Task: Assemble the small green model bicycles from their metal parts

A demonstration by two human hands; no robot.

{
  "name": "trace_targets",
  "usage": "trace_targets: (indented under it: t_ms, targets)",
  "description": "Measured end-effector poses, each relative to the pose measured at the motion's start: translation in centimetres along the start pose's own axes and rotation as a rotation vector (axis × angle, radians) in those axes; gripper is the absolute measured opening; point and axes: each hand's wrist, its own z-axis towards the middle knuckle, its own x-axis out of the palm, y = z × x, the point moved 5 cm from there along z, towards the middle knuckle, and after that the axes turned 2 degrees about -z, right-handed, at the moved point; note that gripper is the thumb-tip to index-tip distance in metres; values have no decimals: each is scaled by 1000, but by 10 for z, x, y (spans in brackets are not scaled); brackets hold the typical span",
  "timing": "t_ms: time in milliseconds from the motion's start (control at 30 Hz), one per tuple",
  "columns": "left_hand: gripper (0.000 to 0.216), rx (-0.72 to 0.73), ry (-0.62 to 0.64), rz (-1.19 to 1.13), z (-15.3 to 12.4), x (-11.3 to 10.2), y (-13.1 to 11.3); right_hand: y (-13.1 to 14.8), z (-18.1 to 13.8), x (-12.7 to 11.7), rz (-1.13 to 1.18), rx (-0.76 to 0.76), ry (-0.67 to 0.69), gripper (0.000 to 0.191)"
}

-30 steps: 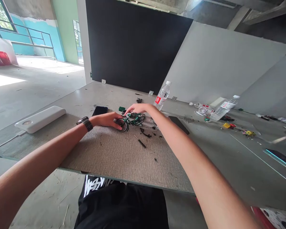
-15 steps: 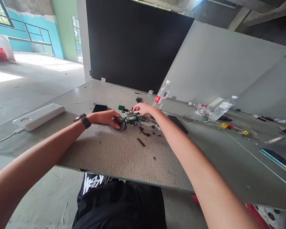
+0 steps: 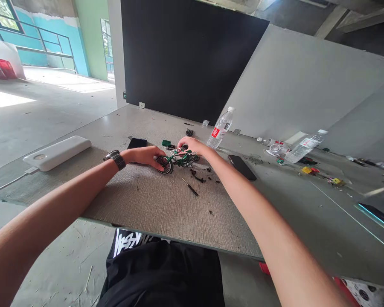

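Observation:
A small green model bicycle (image 3: pixel 179 160) with black wheels stands on the grey textured table. My left hand (image 3: pixel 150 157), wearing a dark wristwatch (image 3: pixel 115 159), is closed around its front wheel at the left. From behind and above, my right hand (image 3: pixel 191 145) has its fingers curled at the bicycle's upper frame; their tips are partly hidden. In front of the bicycle lie a small screwdriver (image 3: pixel 190 187) and a curved black part (image 3: pixel 197 176). Behind it sit a green piece (image 3: pixel 166 143) and a small black part (image 3: pixel 189 132).
A white power bank (image 3: pixel 57 152) with a cable lies at the left, near a dark phone (image 3: pixel 137 143). Another phone (image 3: pixel 242 167) rests beside my right forearm. Water bottles (image 3: pixel 220 129) stand behind it and farther right, among small coloured parts. A black panel (image 3: pixel 192 59) rises at the back.
The view has shifted slightly, so everything sits a little farther right. Both hands stay at the bicycle; my right fingers have lifted slightly over its frame.

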Motion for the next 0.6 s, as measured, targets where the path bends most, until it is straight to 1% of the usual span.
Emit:
trace_targets:
  t_ms: [100, 167, 267, 300, 333, 433, 467, 533, 600]
  targets:
    - [29, 7, 0, -12, 0, 0, 0, -2, 1, 1, -4, -4, -25, 18]
    - [28, 22, 1, -11, 0, 0, 0, -3, 1, 3, 9, 9, -4, 17]
    - [29, 19, -2, -9, 0, 0, -1, -2, 1, 4, 119, -21, 21, 19]
    - [29, 10, -4, -7, 0, 0, -1, -1, 0, 1, 207, -43, -12, 21]
    - [29, -1, -5, -3, 0, 0, -1, 0, -1, -4, 324, -63, -72, 23]
    - [29, -25, 1, 13, 0, -1, 0, -4, -13, -25, 749, -64, -339, 31]
    - [29, -26, 6, 17, 0, 0, 1, -5, -18, -31, 868, -48, -399, 34]
    - [29, -24, 11, 20, 0, 0, 2, -5, -31, -39, 1028, -21, -472, 38]
    - [29, -37, 15, 21, 0, 0, 3, 2, -46, -44, 1089, -38, -501, 40]
